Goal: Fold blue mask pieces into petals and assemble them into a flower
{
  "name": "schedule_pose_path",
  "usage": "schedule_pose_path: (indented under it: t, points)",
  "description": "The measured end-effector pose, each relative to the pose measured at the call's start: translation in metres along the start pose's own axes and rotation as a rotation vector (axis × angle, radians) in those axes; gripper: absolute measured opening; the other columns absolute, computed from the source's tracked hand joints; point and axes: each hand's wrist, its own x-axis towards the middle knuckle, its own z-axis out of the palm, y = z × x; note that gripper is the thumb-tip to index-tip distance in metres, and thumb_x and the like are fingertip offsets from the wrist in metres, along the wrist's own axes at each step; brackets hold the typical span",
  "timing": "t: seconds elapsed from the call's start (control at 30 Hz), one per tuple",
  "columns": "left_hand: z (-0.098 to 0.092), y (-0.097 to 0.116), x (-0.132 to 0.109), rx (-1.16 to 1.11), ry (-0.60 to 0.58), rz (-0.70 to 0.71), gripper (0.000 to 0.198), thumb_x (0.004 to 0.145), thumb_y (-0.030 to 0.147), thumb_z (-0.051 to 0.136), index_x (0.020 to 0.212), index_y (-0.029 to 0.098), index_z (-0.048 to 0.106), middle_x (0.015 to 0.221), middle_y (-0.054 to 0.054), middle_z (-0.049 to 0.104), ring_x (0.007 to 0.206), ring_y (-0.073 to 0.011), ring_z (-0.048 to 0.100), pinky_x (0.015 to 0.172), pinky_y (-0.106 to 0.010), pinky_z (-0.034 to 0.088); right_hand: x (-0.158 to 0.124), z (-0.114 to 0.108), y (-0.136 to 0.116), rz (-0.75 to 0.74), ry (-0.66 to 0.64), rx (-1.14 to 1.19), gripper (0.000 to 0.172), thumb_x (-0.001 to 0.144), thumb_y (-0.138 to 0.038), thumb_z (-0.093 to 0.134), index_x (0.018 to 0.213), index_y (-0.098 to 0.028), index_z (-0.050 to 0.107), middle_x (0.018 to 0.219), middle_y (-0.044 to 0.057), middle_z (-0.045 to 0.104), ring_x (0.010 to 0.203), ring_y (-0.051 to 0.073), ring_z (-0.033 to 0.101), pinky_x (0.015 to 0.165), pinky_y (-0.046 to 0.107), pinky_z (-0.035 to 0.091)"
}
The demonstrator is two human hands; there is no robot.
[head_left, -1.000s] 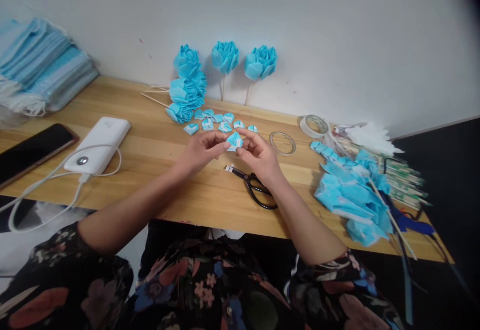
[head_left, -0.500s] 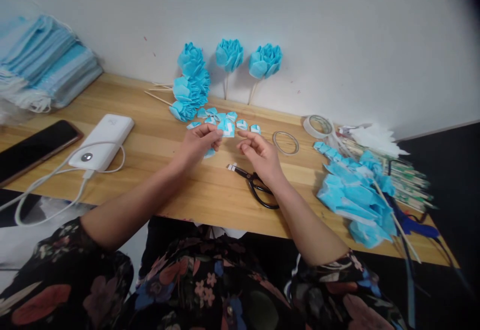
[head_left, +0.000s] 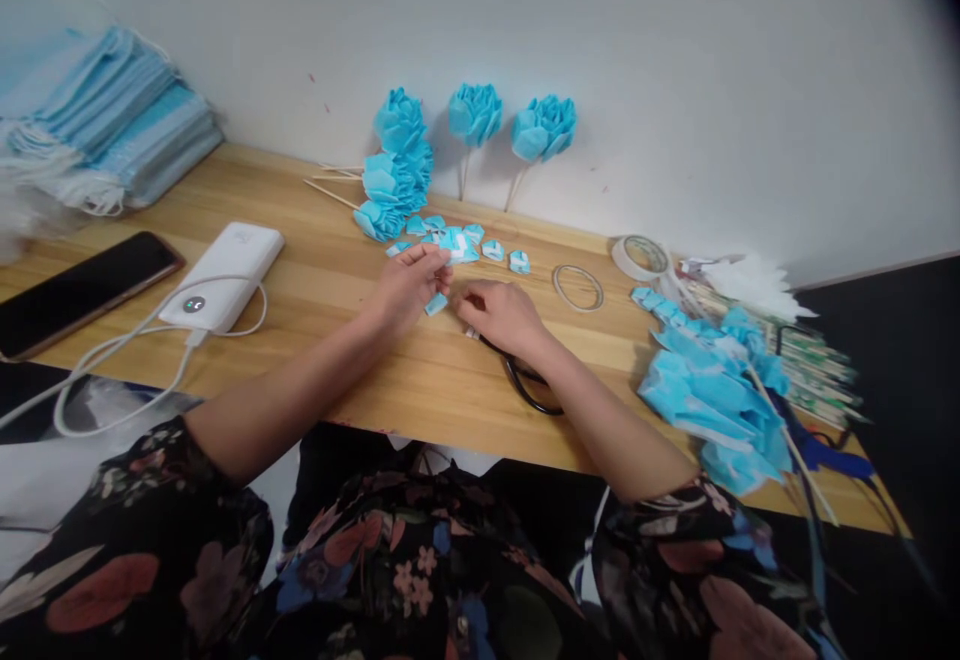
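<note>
My left hand (head_left: 412,288) pinches a blue petal piece (head_left: 459,244) with white tape on it, above the table. Just to its right, my right hand (head_left: 501,318) is lowered with fingers curled together; whether anything is between the fingertips is hidden. Under that hand lie black-handled scissors (head_left: 534,390), mostly covered, with small white tape bits (head_left: 471,332) at the tip. One blue piece (head_left: 436,304) rests on the table by my left fingers. Several folded blue petals (head_left: 493,250) are spread behind both hands.
Blue flowers (head_left: 544,128) on sticks lean on the wall, others lie stacked (head_left: 395,175). Left: a mask pile (head_left: 142,120), a phone (head_left: 82,290), a cabled white power bank (head_left: 225,275). Right: tape rolls (head_left: 641,257), a thin ring (head_left: 577,288), crumpled blue material (head_left: 709,380), a blue-handled tool (head_left: 832,455).
My right hand has come down and slightly left, from beside the petal piece to over the scissors' tip. My left hand still holds the piece. The whole view has shifted slightly.
</note>
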Motion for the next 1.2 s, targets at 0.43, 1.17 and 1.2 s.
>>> schedule_pose_path:
  t: [0.43, 1.17, 1.2]
  points:
    - [-0.006, 0.027, 0.003, -0.123, 0.030, 0.140, 0.024, 0.082, 0.024, 0.074, 0.072, 0.019, 0.052, 0.065, 0.004, 0.060, 0.063, -0.0084, 0.060, 0.061, -0.021, 0.047, 0.013, 0.005, 0.004, 0.137, 0.009, -0.040, 0.023, 0.088, -0.033, 0.057, 0.090, -0.024, 0.079, 0.084, 0.004, 0.077, 0.074, 0.021, 0.063, 0.063, 0.030, 0.034]
    - [-0.007, 0.024, 0.004, -0.077, 0.014, 0.121, 0.022, 0.081, 0.025, 0.073, 0.069, 0.018, 0.056, 0.063, 0.003, 0.058, 0.058, -0.0088, 0.055, 0.057, -0.022, 0.043, 0.025, -0.013, 0.019, 0.081, 0.095, -0.011, 0.033, 0.093, -0.023, 0.051, 0.113, -0.023, 0.078, 0.102, 0.007, 0.079, 0.087, 0.022, 0.067, 0.075, 0.032, 0.042]
    - [-0.006, 0.022, 0.003, -0.036, -0.017, 0.120, 0.022, 0.080, 0.025, 0.074, 0.068, 0.018, 0.057, 0.062, 0.002, 0.058, 0.058, -0.0086, 0.055, 0.057, -0.022, 0.042, 0.023, -0.014, 0.020, 0.081, 0.162, 0.077, 0.034, 0.094, -0.024, 0.050, 0.115, -0.022, 0.077, 0.100, 0.007, 0.079, 0.086, 0.021, 0.066, 0.077, 0.033, 0.044]
